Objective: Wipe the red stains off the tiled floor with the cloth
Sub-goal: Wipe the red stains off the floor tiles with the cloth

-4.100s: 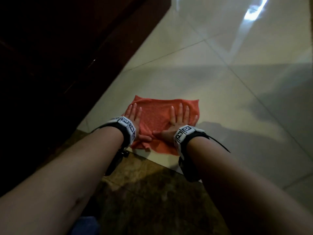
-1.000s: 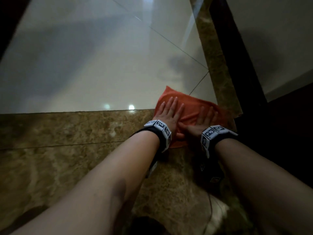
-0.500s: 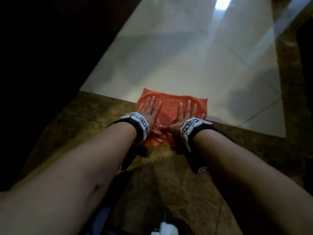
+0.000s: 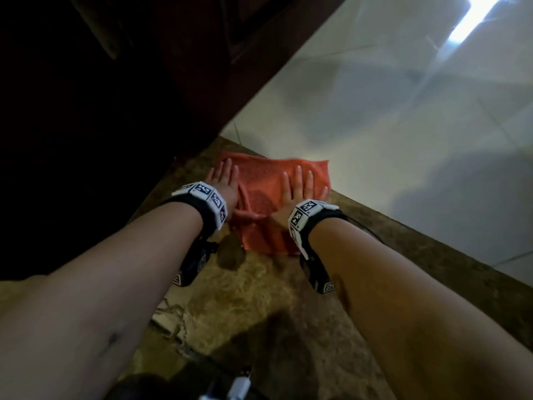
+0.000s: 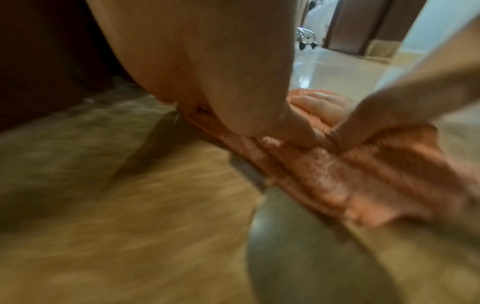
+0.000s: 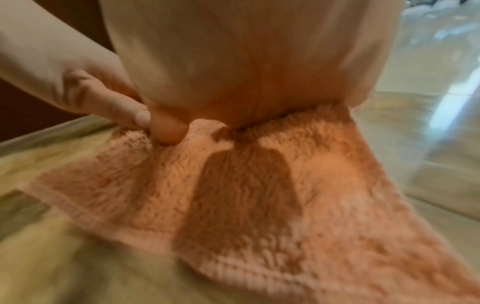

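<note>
head view high, angled down over both forearms, wrist views low, close, facing forward, all sharing cloth (image 4: 268, 203)

Right hand (image 6: 249, 61) pressed flat on fluffy orange cloth (image 6: 259, 195), left thumb (image 6: 124, 111) touching, brown floor (image 6: 64, 267)

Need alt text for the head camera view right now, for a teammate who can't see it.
Both hands, left hand and right hand, press flat with straight fingers on an orange-red cloth spread over brown marbled floor tile, its far edge reaching the pale glossy tiles. Dark wooden furniture stands at left; no red stains are visible.
</note>
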